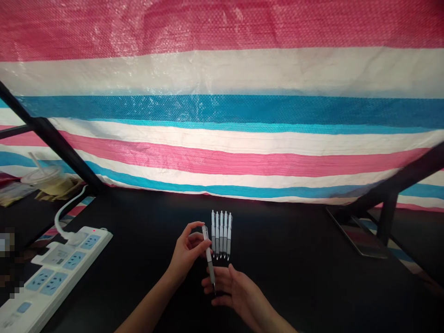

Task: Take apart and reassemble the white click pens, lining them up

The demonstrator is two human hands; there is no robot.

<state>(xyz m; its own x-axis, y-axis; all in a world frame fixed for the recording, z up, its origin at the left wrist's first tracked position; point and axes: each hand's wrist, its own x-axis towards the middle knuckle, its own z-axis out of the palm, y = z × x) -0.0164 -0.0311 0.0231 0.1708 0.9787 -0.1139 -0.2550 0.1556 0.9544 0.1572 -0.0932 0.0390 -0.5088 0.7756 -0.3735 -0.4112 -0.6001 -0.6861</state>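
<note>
My left hand (187, 254) pinches the upper end of a white and grey click pen (209, 259) between thumb and fingertips, holding it nearly upright over the black table. My right hand (236, 289) lies palm up below it, fingers stretched out, with the pen's tip touching or just above the fingers. Just behind the hands, several matching white pens (221, 233) lie side by side in a neat row on the table, tips toward me.
A white power strip (52, 273) with a plugged-in white cable lies at the left front. A plastic cup with a straw (45, 178) stands at the far left. Black metal frame bars (58, 143) slope on both sides. A striped tarp (222, 115) hangs behind.
</note>
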